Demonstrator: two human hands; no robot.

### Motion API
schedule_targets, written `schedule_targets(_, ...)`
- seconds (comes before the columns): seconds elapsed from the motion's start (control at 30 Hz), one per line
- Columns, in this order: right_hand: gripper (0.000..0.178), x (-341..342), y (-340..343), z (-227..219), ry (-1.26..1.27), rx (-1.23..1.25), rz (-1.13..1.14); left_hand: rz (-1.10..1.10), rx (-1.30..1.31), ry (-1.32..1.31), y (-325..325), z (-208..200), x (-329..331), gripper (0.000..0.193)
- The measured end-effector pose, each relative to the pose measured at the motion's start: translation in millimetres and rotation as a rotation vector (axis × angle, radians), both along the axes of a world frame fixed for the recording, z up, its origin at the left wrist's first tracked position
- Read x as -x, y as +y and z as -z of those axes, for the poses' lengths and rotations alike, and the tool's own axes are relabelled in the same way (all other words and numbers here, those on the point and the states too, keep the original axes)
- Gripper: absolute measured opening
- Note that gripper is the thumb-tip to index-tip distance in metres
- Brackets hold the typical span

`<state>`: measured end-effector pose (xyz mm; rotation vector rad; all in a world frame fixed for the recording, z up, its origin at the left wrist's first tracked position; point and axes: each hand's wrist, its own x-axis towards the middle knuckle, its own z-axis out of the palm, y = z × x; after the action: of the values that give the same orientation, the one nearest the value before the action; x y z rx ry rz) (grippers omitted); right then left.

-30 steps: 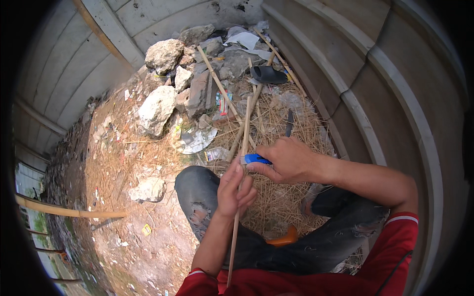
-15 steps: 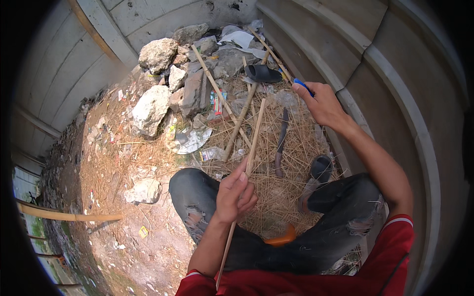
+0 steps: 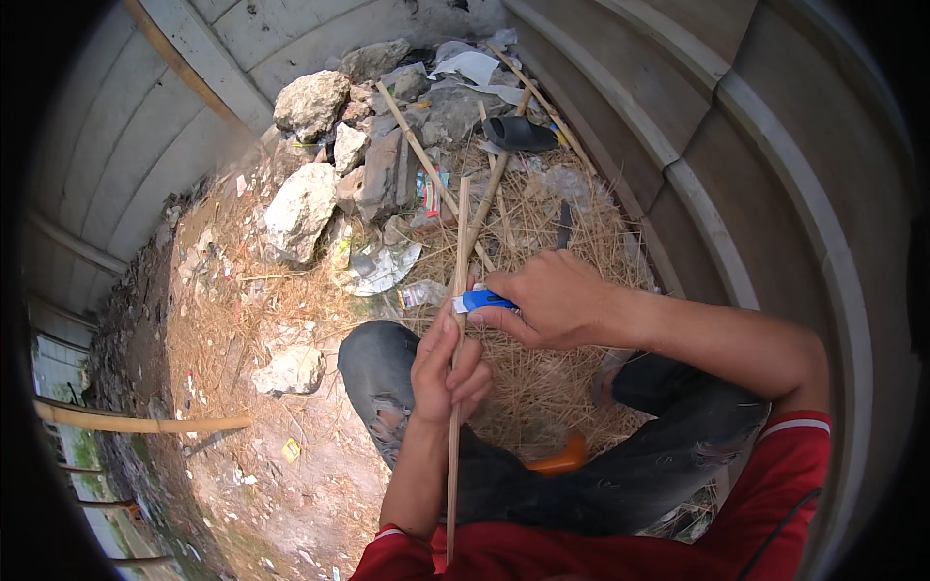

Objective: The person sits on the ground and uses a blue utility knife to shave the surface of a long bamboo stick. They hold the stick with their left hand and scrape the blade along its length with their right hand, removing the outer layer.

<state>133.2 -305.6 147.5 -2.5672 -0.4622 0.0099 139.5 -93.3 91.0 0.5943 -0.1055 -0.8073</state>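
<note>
A thin bamboo stick (image 3: 456, 320) stands nearly upright over the person's lap, above a bed of dry straw (image 3: 542, 387). The left hand (image 3: 444, 368) wraps its fingers around the stick's middle. Just above that grip, the right hand (image 3: 552, 300) clasps a blue-handled cutter (image 3: 481, 301) against the stick. Beyond the stick lie rocks (image 3: 300, 208) and a dark sandal (image 3: 518, 134).
</note>
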Motion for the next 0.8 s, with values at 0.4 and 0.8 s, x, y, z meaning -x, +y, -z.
schedule_targets(0.4,0.058,-27,-88,-20,-0.187,-0.132,0.463,0.145,0.021,0.005,-9,-1,9,0.053)
schedule_targets(0.8,0.05,3,-6,3,0.127,-0.071,0.007,0.045,-0.027,0.075,-5,-1,0,0.047)
